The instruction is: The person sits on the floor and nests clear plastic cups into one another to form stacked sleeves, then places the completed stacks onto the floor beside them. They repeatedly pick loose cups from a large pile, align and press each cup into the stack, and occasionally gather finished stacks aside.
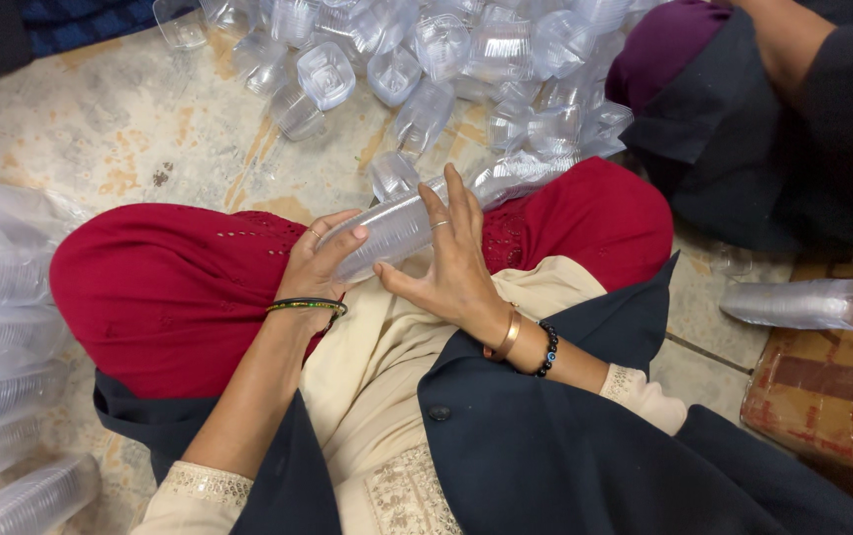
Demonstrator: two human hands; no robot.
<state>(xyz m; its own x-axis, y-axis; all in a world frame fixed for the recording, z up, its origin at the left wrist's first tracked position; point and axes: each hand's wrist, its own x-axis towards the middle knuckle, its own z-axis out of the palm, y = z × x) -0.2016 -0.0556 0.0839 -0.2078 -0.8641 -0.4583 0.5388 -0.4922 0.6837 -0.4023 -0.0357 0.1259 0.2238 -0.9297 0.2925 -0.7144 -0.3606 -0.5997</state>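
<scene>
Lying between both hands (387, 263), the cup stack (397, 226), seemingly sleeved, crosses the lap.

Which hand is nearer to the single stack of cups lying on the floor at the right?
The right hand. It rests on the stack of clear cups across the lap, closer to that floor stack. The left hand holds the lap stack's near end, farther away.

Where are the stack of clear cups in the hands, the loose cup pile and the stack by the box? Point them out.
held cup stack (392, 230), head view, middle of stack.
loose cup pile (426, 50), head view, centre cup.
lying cup stack (803, 303), head view, its side wall.
</scene>
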